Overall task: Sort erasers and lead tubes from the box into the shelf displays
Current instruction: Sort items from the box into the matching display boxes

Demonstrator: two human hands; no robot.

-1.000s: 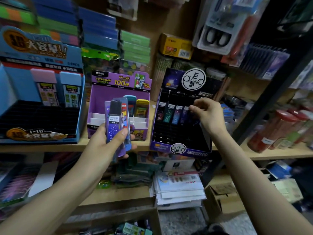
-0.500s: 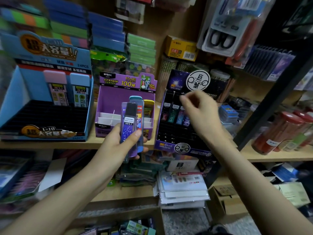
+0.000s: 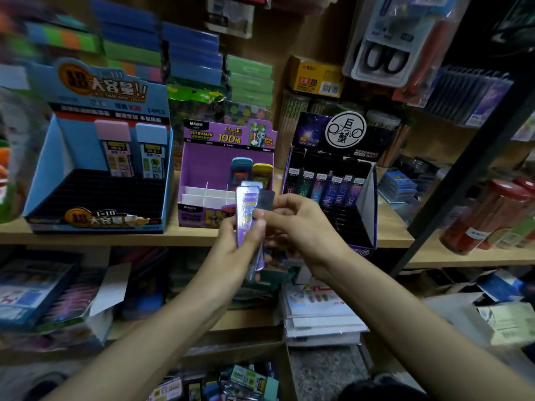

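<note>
Stationery shop, wooden shelf (image 3: 115, 238) across mid-frame. At centre, purple lead tubes (image 3: 246, 209) stacked in left hand (image 3: 236, 253) grip; right hand (image 3: 301, 227) pinching dark-capped tube (image 3: 266, 199) off stack. Black display (image 3: 333, 215) just behind. Risk: loosened stack slipping, falling toward box (image 3: 231, 383) at bottom.

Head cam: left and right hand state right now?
Left hand: holds a stack of flat purple plastic lead tubes.
Right hand: pinches the dark-capped lead tube on that stack's right side.
</note>
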